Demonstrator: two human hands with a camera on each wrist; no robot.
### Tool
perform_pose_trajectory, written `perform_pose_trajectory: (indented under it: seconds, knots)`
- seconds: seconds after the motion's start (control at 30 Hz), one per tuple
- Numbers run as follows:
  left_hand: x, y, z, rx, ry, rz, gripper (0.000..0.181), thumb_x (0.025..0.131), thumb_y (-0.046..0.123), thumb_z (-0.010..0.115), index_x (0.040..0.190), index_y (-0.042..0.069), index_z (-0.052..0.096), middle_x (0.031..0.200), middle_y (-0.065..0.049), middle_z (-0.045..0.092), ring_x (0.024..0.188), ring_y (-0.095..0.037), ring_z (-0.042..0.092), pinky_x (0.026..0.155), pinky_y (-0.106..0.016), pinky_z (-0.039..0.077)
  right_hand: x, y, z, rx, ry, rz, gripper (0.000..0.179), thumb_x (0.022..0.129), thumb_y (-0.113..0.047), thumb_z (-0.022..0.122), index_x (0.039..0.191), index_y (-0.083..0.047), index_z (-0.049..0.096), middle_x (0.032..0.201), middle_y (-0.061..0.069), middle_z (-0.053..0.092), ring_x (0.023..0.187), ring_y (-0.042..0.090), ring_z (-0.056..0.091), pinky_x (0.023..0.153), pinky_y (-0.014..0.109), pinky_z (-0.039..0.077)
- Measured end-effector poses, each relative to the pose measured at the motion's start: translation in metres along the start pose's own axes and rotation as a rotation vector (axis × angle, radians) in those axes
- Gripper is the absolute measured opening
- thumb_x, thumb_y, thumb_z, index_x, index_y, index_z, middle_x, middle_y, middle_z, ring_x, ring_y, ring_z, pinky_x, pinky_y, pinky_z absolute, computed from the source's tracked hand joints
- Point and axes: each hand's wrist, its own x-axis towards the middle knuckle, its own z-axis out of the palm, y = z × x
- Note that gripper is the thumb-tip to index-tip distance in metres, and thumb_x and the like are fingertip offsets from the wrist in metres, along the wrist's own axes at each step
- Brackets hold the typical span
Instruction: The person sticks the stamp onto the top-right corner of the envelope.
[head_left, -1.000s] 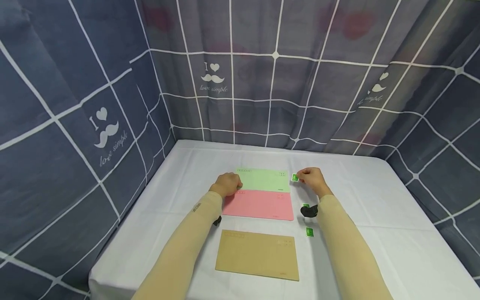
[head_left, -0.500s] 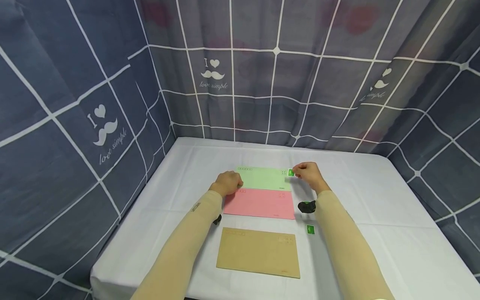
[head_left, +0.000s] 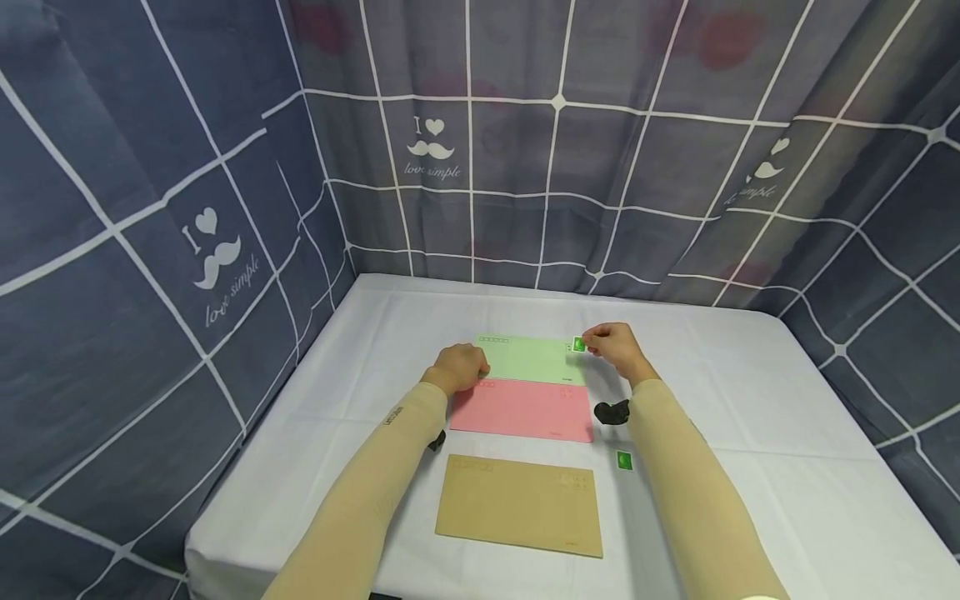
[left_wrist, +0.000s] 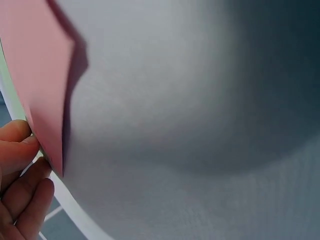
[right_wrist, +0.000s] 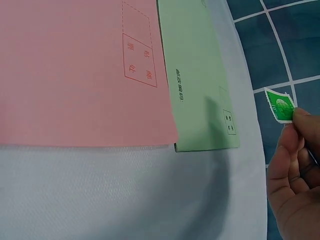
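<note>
In the head view, a light green envelope (head_left: 525, 358) lies at the back of the group, its lower edge against a pink envelope (head_left: 525, 410). My left hand (head_left: 460, 367) grips the green envelope at its left end; the left wrist view shows the fingertips at the envelopes' edge, partly cut off by the frame. Between thumb and forefinger my right hand (head_left: 617, 346) pinches a green postage stamp (right_wrist: 281, 106) with a white perforated border. It is held up above the green envelope's upper right corner, near the printed stamp box (right_wrist: 228, 122).
A brown envelope (head_left: 519, 506) lies nearest the front. Right of it is another green stamp (head_left: 624, 461) on the white-covered table (head_left: 772, 467). A black wrist camera (head_left: 612, 412) hangs under the right forearm. Dark gridded curtains (head_left: 510, 150) enclose the table's back and sides.
My right hand has moved the pinched stamp left, from beside the green envelope to over its upper right corner. My left hand stays at the envelope's left end.
</note>
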Motion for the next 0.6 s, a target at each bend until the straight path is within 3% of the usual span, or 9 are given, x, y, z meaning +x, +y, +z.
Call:
perform_pose_trajectory:
  seconds: [0.37,0.5,0.6]
  knots:
    - [-0.0020,0.0015,-0.0012,0.010,-0.019,-0.002,0.030,0.095,0.013,0.068,0.123,0.018,0.074,0.133,0.002,0.068,0.132,-0.019,0.056,0.111,-0.036,0.046,0.0016,0.0028,0.0041,0.057,-0.025,-0.020,0.024,0.099,-0.008,0.060,0.112,0.012,0.066,0.085,0.001,0.068,0.076,0.008,0.058,0.078,0.028,0.054]
    - [-0.0031,0.0021,-0.0008,0.018,-0.021,-0.002,0.029,0.095,0.013,0.068,0.123,0.019,0.074,0.133,0.002,0.067,0.132,-0.019,0.057,0.111,-0.036,0.046,0.0004,0.0031,0.0052,0.055,-0.032,-0.029,0.026,0.099,-0.008,0.060,0.113,0.013,0.066,0.088,0.004,0.069,0.076,0.007,0.058,0.074,0.023,0.052]
    - [-0.0046,0.0028,-0.0006,0.027,-0.022,-0.003,0.029,0.095,0.015,0.069,0.123,0.020,0.074,0.133,0.003,0.067,0.129,-0.017,0.059,0.109,-0.036,0.047,0.0003,0.0037,0.0062,0.041,-0.033,-0.022,0.027,0.100,-0.010,0.060,0.115,0.012,0.066,0.094,0.007,0.070,0.078,0.007,0.058,0.078,0.026,0.053]
